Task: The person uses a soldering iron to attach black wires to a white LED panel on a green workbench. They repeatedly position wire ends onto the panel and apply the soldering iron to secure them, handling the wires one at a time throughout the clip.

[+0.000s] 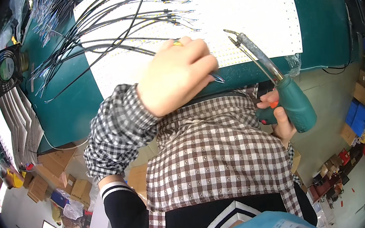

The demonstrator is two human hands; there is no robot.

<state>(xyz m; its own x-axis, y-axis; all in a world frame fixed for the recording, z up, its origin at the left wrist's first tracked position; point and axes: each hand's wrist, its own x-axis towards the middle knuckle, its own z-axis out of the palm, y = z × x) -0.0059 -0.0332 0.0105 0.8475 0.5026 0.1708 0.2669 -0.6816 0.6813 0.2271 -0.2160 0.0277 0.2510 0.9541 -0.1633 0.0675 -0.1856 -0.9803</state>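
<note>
Workshop; green bench (72, 104) with white LED sheet (243, 11) as landmark. Left hand (175, 76) at sheet's near edge, fingers curled shut around thin tool, likely tweezers (217, 78), dark tip poking out toward right. Black wires (104, 37) fan across sheet's left part, onto bench. Right hand (278, 118) below sheet's right corner, off bench edge, clenched on green soldering gun (292, 100); its metal tip (239, 38) reaches up over sheet. Fan (7, 69), stacked panels (20, 125) far left of sheet.
</note>
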